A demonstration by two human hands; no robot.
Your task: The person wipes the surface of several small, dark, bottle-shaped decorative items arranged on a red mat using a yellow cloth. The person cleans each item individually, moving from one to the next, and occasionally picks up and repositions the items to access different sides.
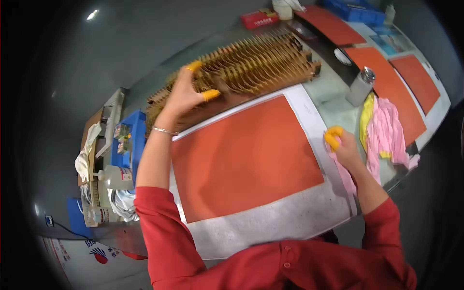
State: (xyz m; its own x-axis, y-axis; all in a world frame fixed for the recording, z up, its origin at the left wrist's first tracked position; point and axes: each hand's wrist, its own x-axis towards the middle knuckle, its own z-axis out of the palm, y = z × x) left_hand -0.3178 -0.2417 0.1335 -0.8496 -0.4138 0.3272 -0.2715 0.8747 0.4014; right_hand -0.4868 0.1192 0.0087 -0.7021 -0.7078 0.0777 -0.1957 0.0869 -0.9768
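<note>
Yellow finger cots cover fingertips on both hands. My left hand is over the long brown rack, thumb and finger spread apart with nothing visible between them. Many thin curved pieces stand in rows in the rack, too blurred to name. My right hand is closed at the right edge of the white sheet, and a pink cloth hangs out below its curled fingers. Between my hands, an orange-red mat lies flat on the white sheet.
Right of my right hand lie pink and yellow cloths beside a metal-capped bottle. More orange-red mats cover the far right. A blue tray and a clear plastic bottle stand at left. A red box is at the back.
</note>
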